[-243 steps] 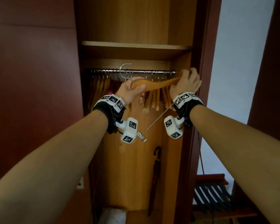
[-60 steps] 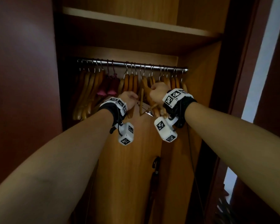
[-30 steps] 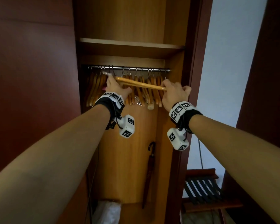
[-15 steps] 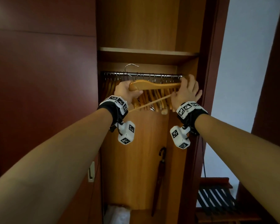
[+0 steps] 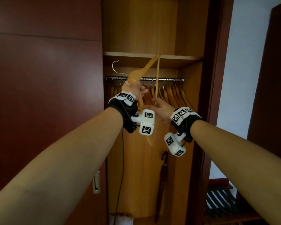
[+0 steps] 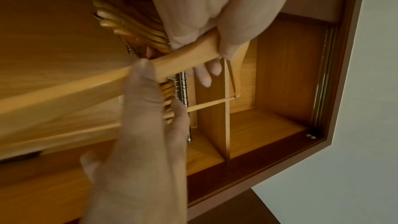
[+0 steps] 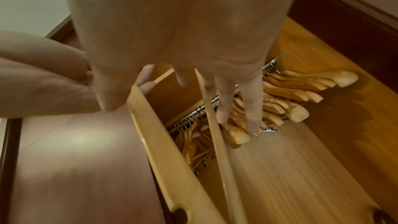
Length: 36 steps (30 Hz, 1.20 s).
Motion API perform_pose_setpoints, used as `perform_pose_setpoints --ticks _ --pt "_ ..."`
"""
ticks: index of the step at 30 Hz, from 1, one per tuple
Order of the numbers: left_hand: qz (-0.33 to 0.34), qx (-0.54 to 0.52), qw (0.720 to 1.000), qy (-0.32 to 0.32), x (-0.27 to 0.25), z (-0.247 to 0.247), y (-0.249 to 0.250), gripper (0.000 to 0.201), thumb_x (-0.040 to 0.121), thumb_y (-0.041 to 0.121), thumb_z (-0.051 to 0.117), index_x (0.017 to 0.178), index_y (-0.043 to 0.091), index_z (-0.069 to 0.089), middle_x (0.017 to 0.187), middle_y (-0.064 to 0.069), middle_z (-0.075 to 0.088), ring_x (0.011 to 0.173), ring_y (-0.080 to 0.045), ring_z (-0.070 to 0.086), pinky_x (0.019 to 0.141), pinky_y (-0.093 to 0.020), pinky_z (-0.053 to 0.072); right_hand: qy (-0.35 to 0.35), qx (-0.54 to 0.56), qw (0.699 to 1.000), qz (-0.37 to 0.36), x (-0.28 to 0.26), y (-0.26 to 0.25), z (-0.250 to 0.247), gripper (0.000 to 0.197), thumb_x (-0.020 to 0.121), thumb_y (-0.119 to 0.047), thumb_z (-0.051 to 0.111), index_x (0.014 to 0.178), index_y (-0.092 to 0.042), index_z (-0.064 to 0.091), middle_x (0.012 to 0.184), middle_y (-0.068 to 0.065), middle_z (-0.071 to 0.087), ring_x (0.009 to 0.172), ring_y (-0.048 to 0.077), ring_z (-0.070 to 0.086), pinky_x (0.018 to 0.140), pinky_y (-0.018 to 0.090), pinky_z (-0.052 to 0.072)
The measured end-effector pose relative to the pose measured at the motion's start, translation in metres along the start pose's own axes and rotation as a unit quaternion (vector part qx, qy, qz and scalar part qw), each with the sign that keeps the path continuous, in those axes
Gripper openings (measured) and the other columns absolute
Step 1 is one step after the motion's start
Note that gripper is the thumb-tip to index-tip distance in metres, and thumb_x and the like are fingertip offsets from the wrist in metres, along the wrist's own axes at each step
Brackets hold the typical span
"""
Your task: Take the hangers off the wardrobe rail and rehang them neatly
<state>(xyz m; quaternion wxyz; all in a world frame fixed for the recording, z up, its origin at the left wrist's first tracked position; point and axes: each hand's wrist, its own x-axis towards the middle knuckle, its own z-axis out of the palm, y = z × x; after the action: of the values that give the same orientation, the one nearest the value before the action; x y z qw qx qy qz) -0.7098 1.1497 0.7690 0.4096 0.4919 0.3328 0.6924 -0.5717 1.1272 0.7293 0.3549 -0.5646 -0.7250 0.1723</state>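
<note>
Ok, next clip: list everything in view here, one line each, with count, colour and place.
held hanger: one, light wood with metal hook, off the rail, tilted steeply
hung hangers: a row, too packed to count, light wood, on the rail
rail: one, chrome, under the shelf
shelf: one, wood, above the rail
umbrella: one, dark, leaning inside the wardrobe
wardrobe door: one, dark red-brown, left
slatted rack: one, dark, lower right
left hand: grip on the held hanger
right hand: fingers straight, at the hanger's bar

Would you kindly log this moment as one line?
left hand grips wooden hanger | tilted, off rail | right hand open
</note>
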Motion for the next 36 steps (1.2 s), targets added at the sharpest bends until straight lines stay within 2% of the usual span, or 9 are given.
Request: perform_pose_setpoints --ticks 6,12,14,17,22,26,28,32,36 --pt "-0.039 -0.052 0.998 0.025 0.013 -0.015 -0.002 0.005 0.099 0.014 0.049 0.104 0.015 0.051 0.08 -0.003 0.066 0.079 -0.019 0.071 0.083 -0.036 0.057 -0.03 -0.082 0.996 0.025 -0.002 -0.011 0.024 0.096 0.085 -0.027 0.07 0.154 -0.03 0.004 0.155 0.011 0.03 0.119 0.035 0.054 0.083 0.045 0.056" --pt "-0.07 -0.086 0.994 0.024 0.018 -0.024 -0.004 0.015 0.1 0.015 0.047 0.114 0.011 0.05 0.096 -0.01 0.068 0.092 -0.024 0.071 0.084 -0.041 0.058 0.068 -0.09 0.994 0.015 0.006 -0.018 0.031 0.08 0.088 -0.035 0.065 0.152 -0.028 0.017 0.14 0.001 0.042 0.125 0.024 0.046 0.109 0.046 0.037" --pt "-0.069 -0.069 0.995 -0.011 0.021 -0.028 -0.005 0.011 0.098 0.015 0.052 0.108 0.011 0.053 0.099 -0.01 0.068 0.096 -0.027 0.069 0.086 -0.043 0.057 0.103 -0.12 0.987 0.033 0.009 -0.012 0.032 0.07 0.09 -0.043 0.057 0.149 -0.031 0.021 0.129 0.005 0.047 0.113 0.029 0.054 0.099 0.049 0.046" --pt "-0.051 0.005 0.995 -0.083 0.025 -0.033 -0.005 0.023 0.096 0.024 0.058 0.113 0.008 0.057 0.103 -0.008 0.069 0.096 -0.026 0.069 0.086 -0.045 0.057 0.123 -0.136 0.983 0.026 0.015 -0.002 0.03 0.04 0.097 -0.037 0.04 0.133 -0.021 0.043 0.105 0.006 0.057 0.084 0.025 0.059 0.074 0.037 0.052" --pt "-0.064 0.077 0.988 -0.12 0.031 -0.034 -0.006 0.032 0.097 0.025 0.056 0.126 0.013 0.051 0.115 -0.004 0.063 0.098 -0.025 0.066 0.083 -0.041 0.058 0.141 -0.042 0.988 0.048 0.023 0.005 0.029 0.024 0.1 -0.03 0.034 0.105 -0.016 0.053 0.083 0.002 0.055 0.078 0.024 0.055 0.067 0.031 0.044" --pt "-0.085 0.099 0.985 -0.115 0.036 -0.034 -0.016 0.017 0.096 0.018 0.057 0.113 0.015 0.057 0.113 -0.006 0.065 0.097 -0.024 0.067 0.079 -0.04 0.059 0.153 0.057 0.982 0.091 0.031 0.009 0.026 0.029 0.097 -0.036 0.034 0.116 -0.023 0.052 0.098 0.01 0.063 0.089 0.032 0.062 0.084 0.047 0.055" --pt "-0.089 0.115 0.983 -0.114 0.039 -0.035 -0.021 0.009 0.097 0.016 0.056 0.105 0.016 0.058 0.111 -0.007 0.065 0.096 -0.024 0.067 0.076 -0.038 0.059 0.15 0.08 0.979 0.11 0.035 0.012 0.023 0.033 0.099 -0.036 0.033 0.127 -0.027 0.048 0.104 0.01 0.063 0.094 0.032 0.063 0.083 0.048 0.056" --pt "-0.096 0.129 0.982 -0.095 0.046 -0.032 -0.031 0.008 0.098 0.015 0.052 0.093 0.016 0.058 0.107 -0.008 0.066 0.094 -0.026 0.067 0.072 -0.037 0.059 0.144 0.135 0.969 0.15 0.045 0.017 0.017 0.035 0.1 -0.033 0.034 0.134 -0.028 0.043 0.109 0.007 0.057 0.09 0.03 0.063 0.054 0.032 0.052" --pt "-0.099 0.141 0.981 -0.09 0.056 -0.024 -0.041 0.009 0.098 0.014 0.051 0.102 0.012 0.058 0.104 -0.008 0.065 0.089 -0.024 0.064 0.076 -0.037 0.058 0.148 0.136 0.966 0.16 0.06 0.03 0.015 0.037 0.099 -0.033 0.034 0.135 -0.026 0.042 0.107 0.012 0.058 0.077 0.033 0.067 0.047 0.029 0.052"
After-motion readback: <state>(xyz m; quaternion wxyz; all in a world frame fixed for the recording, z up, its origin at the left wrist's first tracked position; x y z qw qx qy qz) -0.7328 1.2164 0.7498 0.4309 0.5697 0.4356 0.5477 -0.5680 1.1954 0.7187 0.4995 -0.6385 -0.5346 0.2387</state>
